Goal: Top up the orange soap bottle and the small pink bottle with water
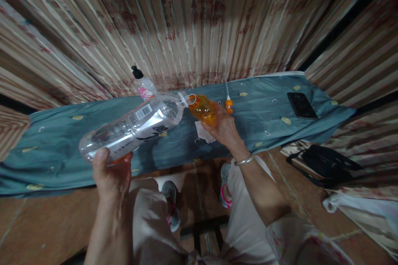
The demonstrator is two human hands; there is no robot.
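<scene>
Gripped near its base by my left hand (112,174), a large clear plastic bottle (133,126) with a silver label is tilted to the right, its neck toward a small orange bottle (202,109). My right hand (226,128) is wrapped around that orange bottle, which is tilted with its mouth to the left. The two mouths meet or nearly touch; I cannot tell which. Beyond them lies an orange pump top (229,105) with a thin pale tube. A pale folded cloth or tissue (204,132) rests on the cover under my right hand.
A clear pump bottle (144,85) with a black top stands behind the large bottle. The long surface has a teal patterned cover (267,95). A dark phone (301,105) lies at its right end. A black bag (326,163) is at the right. Pleated curtains (192,16) hang behind.
</scene>
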